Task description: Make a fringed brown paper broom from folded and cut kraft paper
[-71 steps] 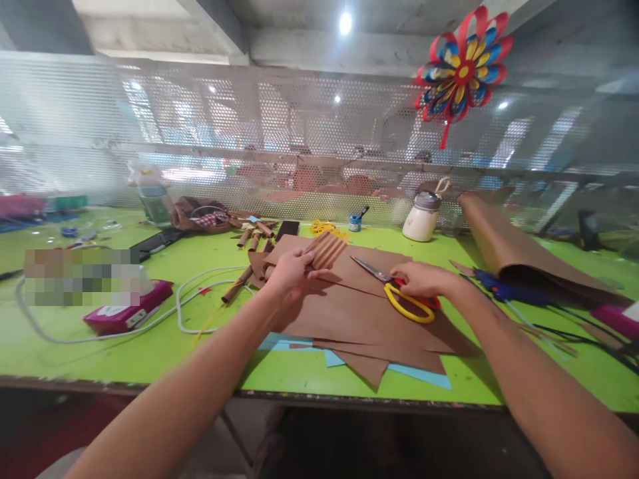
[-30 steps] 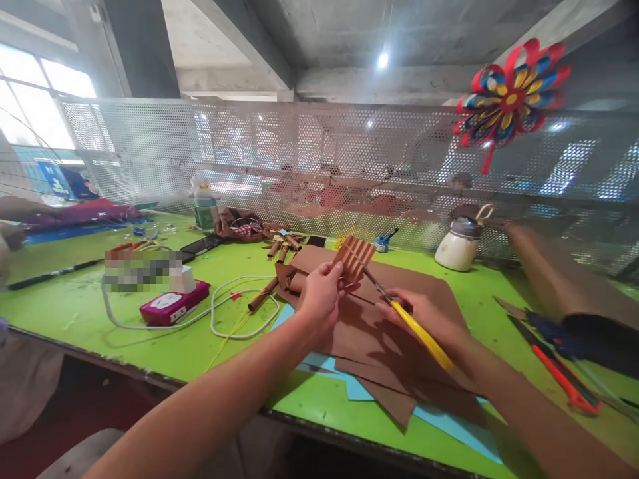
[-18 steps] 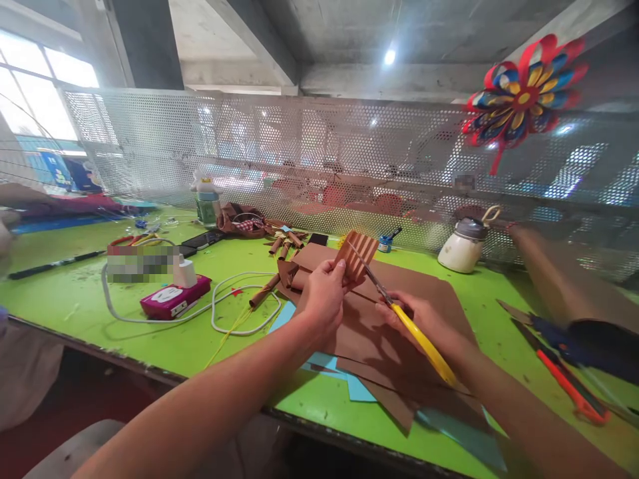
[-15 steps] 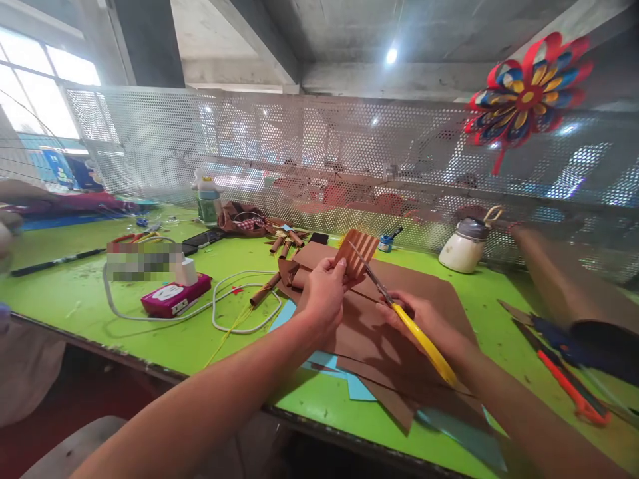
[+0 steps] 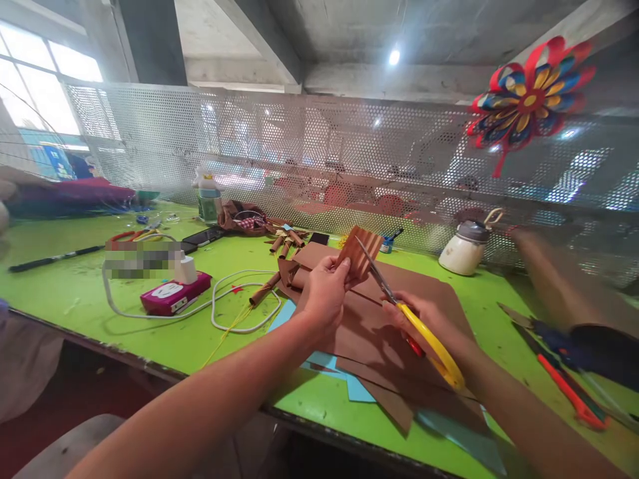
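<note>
My left hand (image 5: 327,286) pinches the lower left edge of a small striped brown paper piece (image 5: 357,256), held up above the table. My right hand (image 5: 424,319) is closed around scissors (image 5: 430,346) with yellow handles. Their blades point up and left, over the right part of the striped piece; whether they are cutting into it I cannot tell. Below both hands lie large brown paper sheets (image 5: 424,283), with light blue paper (image 5: 359,387) showing under their near edge. Rolled brown paper tubes (image 5: 264,290) with yellow string rest left of my left hand.
A magenta power adapter (image 5: 174,294) with a white cable lies on the green table (image 5: 164,352) at left. Back right stands a white container (image 5: 464,247). Red-handled cutters (image 5: 569,392) and a large brown roll (image 5: 554,279) are on the right. Another person's arm (image 5: 20,183) reaches in far left.
The scissors' handles have spread and a red part shows below the yellow one. The striped piece has shifted slightly right and turned a little. At far left the other person's arm has moved.
</note>
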The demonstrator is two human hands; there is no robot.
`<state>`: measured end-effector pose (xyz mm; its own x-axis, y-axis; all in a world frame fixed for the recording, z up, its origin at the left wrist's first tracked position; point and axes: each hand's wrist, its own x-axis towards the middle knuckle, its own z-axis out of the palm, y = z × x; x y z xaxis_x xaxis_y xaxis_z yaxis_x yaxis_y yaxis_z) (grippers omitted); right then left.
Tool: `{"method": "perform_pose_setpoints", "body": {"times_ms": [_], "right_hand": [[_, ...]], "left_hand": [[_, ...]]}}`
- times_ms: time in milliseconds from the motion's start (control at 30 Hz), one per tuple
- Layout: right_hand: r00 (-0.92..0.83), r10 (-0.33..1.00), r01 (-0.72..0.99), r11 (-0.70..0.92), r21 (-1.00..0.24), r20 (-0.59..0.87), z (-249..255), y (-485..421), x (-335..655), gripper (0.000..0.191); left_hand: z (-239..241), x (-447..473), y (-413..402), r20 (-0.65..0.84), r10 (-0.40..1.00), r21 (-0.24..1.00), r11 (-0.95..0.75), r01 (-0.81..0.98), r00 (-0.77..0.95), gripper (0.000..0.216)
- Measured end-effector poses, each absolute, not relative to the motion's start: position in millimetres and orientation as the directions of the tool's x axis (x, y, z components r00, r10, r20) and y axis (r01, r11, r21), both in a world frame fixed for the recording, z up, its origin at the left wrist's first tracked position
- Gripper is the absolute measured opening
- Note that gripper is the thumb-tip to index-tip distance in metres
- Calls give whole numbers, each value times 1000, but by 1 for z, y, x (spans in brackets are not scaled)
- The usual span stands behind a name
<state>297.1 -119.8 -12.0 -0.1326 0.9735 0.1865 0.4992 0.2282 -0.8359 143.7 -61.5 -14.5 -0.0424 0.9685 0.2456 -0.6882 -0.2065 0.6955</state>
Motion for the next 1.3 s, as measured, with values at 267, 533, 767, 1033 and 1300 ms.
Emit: {"method": "perform_pose_setpoints", "body": {"times_ms": [267, 533, 767, 1033, 1300], "right_hand": [[-124, 979, 504, 203, -840, 163, -8, -122, 294, 48], [-98, 982, 494, 187, -849, 159, -2, -127, 289, 42], [-111, 983, 458, 180, -871, 144, -10, -125, 290, 41], [-132, 991, 398, 89, -913, 39, -3, -131, 290, 43], [-91, 995, 399, 73, -914, 40, -8, -129, 294, 44]], "left_hand": [[-15, 143, -60, 241, 969, 710, -210, -672, -48, 11], [-12, 143, -63, 228, 973, 708, -187, -681, -30, 16], [-9, 140, -66, 223, 975, 711, -177, -680, -20, 17], [-9, 138, -65, 224, 975, 715, -168, -679, -5, 15], [-10, 137, -65, 250, 968, 717, -179, -673, 8, 19]]}}
